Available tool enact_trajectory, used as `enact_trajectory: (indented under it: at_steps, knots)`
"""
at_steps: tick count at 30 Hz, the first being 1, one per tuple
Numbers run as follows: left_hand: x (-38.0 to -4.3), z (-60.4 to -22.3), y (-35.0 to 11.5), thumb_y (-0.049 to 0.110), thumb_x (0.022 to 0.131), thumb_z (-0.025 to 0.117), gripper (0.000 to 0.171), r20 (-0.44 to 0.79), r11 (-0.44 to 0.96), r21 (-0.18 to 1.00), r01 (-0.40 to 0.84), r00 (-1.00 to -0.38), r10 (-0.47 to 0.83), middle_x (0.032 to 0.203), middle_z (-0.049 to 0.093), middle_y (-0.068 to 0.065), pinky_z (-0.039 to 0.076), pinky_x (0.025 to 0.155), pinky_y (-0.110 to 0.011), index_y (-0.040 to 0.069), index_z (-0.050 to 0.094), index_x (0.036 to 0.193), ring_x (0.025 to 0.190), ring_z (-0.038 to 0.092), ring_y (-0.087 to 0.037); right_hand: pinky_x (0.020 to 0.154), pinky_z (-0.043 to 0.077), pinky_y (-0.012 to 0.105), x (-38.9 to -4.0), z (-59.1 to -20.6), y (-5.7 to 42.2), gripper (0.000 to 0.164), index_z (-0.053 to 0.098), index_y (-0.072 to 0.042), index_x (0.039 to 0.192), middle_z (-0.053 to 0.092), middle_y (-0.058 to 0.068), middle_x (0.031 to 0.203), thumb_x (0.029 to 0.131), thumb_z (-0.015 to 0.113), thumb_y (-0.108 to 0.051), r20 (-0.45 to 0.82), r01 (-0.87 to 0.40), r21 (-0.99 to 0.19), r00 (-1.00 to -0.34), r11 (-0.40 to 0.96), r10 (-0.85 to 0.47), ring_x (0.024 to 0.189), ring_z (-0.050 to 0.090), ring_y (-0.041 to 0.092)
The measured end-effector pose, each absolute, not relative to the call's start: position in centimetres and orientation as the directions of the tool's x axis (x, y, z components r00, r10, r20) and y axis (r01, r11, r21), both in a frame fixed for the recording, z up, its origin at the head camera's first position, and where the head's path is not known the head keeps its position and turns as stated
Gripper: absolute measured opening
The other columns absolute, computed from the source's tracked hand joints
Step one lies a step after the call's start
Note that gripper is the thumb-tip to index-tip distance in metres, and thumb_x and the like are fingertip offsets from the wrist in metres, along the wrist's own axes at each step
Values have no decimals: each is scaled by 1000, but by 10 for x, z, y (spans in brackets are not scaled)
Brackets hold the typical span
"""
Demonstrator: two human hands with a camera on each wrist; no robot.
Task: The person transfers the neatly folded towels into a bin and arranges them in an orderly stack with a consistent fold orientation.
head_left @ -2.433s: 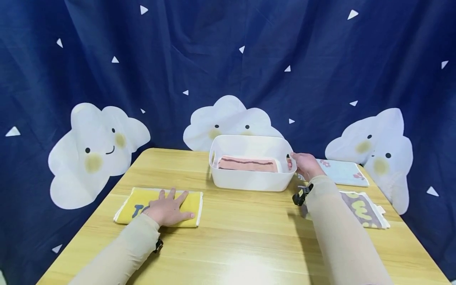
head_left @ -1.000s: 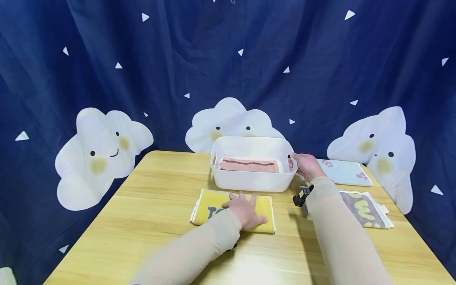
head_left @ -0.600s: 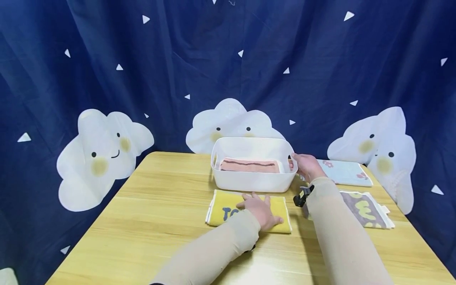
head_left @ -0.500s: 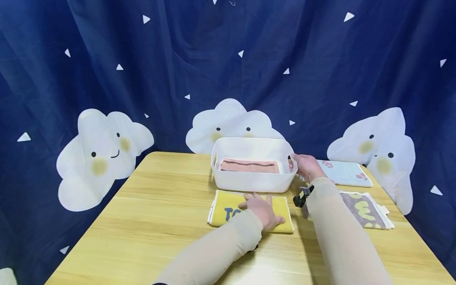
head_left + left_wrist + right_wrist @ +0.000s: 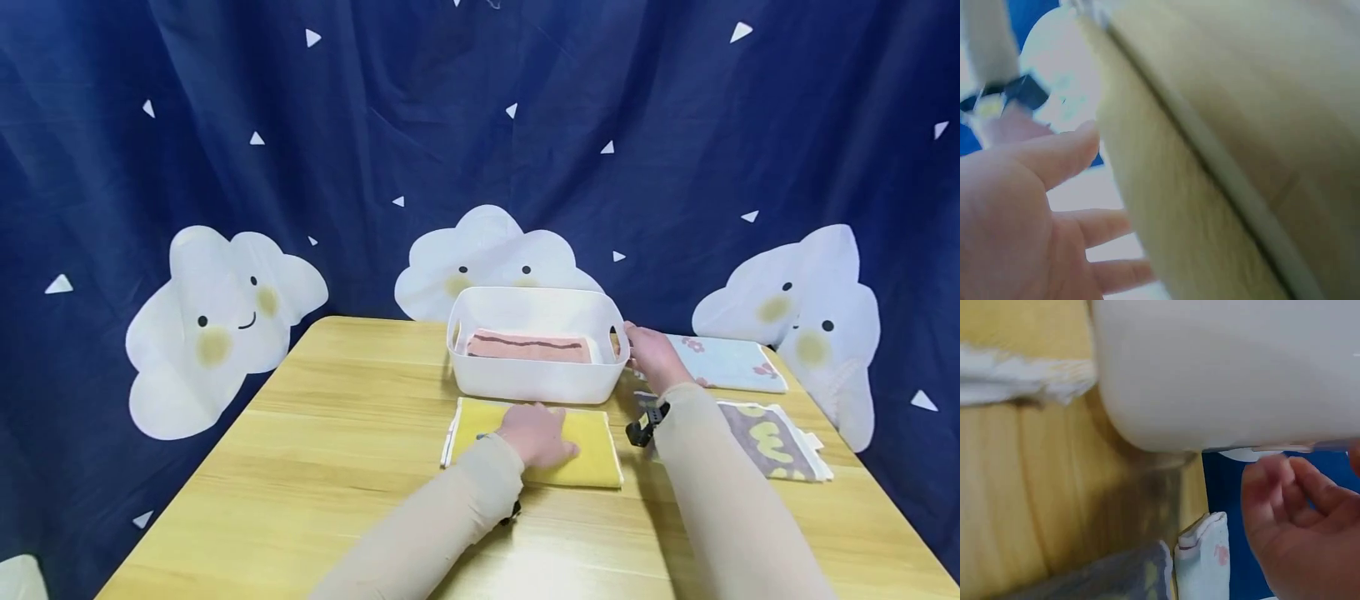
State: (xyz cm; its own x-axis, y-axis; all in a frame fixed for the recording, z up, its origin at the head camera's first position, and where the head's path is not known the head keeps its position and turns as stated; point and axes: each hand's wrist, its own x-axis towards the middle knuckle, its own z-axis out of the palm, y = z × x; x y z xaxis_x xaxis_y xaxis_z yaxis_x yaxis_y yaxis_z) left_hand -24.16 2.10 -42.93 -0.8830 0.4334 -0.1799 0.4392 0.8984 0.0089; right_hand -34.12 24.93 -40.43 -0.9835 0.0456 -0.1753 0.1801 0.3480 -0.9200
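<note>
A folded yellow towel (image 5: 592, 454) lies on the table in front of a white plastic bin (image 5: 536, 385). My left hand (image 5: 536, 435) is over the towel's middle; in the left wrist view the hand (image 5: 1029, 212) has its fingers and thumb extended beside the yellow fabric (image 5: 1154, 169). Inside the bin lies a folded pink towel (image 5: 528, 347) with dark stripes. My right hand (image 5: 654, 357) is beside the bin's right handle hole. In the right wrist view this hand (image 5: 1310, 531) is loosely bent next to the bin wall (image 5: 1222, 375), and its fingers hold nothing.
On the right of the wooden table (image 5: 322, 467) lie a light blue floral towel (image 5: 727, 365) and a grey towel (image 5: 761, 437) with yellow-green lettering, partly behind my right arm. A dark blue curtain (image 5: 360, 125) with cloud figures hangs behind the table.
The yellow towel has slid rightward under my left hand to the front of the bin. My left hand has since shifted slightly left on it. My right hand has come off the bin's handle.
</note>
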Motion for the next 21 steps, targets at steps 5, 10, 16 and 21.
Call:
enact_trajectory:
  at_steps: [5,10,16,21]
  knots:
    - [-250,-426,-9,63,87,46,63,-155,830,163,534,-817,556,131,53,-1,41,94,-37,19,52,132,119,48,-18,103,26,53,-322,-405,253,66,33,-4,143,42,19,137,98,29,-52,-137,145,-906,-989,398,47,120,45,34]
    - [-248,-421,-46,58,91,45,60,-100,764,338,550,-786,610,139,46,1,33,103,-35,18,48,137,128,40,-17,94,40,49,-295,-404,254,55,37,-3,140,44,22,134,99,34,-39,-89,85,-883,-996,462,13,112,52,36]
    - [-244,-417,-89,53,92,47,50,18,760,412,502,-839,544,119,60,2,43,92,-38,16,60,123,110,55,-17,71,52,38,-270,-407,256,48,44,3,130,54,23,111,99,43,-34,-98,58,-871,-994,488,-56,91,58,31]
    - [-248,-411,-114,51,91,50,33,40,810,409,419,-896,443,95,63,8,46,77,-35,22,64,100,87,58,-12,57,48,34,-260,-412,254,34,59,3,103,58,13,75,95,52,-30,-176,16,-759,-967,651,-181,62,54,21]
